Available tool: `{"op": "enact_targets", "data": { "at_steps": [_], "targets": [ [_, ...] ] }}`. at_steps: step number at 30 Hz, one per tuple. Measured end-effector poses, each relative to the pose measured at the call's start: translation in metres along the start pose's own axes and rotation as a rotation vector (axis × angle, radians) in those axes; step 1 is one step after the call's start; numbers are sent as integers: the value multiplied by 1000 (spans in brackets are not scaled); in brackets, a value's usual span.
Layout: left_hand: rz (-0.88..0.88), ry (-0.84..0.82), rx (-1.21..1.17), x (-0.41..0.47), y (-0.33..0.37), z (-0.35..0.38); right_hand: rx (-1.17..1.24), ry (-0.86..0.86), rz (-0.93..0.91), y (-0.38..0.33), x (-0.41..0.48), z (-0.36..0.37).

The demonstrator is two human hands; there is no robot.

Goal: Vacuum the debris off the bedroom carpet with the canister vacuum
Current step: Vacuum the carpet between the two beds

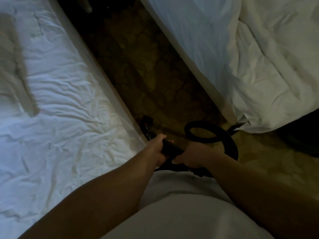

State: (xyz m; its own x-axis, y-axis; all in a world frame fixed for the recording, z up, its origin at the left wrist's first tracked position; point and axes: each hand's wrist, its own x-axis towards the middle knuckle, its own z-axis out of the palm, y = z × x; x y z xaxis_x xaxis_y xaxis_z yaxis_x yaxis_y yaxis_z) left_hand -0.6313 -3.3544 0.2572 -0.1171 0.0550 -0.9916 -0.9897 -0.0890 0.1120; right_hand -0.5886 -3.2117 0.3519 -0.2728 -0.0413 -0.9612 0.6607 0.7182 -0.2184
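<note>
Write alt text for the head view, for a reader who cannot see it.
Two hands grip a black vacuum wand, left hand ahead of right hand, above a dim patterned carpet aisle. The white-sheeted left bed and right bed flank it, and a black hose loops beside the right hand.

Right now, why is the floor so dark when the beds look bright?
Head view: the room is dim; the white left bed and right bed catch what light there is, while the carpet between them lies in shadow. Same head view: the black hose and handle nearly melt into it, and everything looks soft.
</note>
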Motion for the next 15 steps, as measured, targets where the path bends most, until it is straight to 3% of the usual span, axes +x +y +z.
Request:
{"op": "enact_targets", "data": {
  "at_steps": [6, 15],
  "targets": [
    [39, 11, -4, 0, 8, 17, 44, 54, 13, 11, 1, -19],
    [71, 7, -63, -4, -4, 78, -75, 101, -32, 59, -14, -64]
  ]
}}
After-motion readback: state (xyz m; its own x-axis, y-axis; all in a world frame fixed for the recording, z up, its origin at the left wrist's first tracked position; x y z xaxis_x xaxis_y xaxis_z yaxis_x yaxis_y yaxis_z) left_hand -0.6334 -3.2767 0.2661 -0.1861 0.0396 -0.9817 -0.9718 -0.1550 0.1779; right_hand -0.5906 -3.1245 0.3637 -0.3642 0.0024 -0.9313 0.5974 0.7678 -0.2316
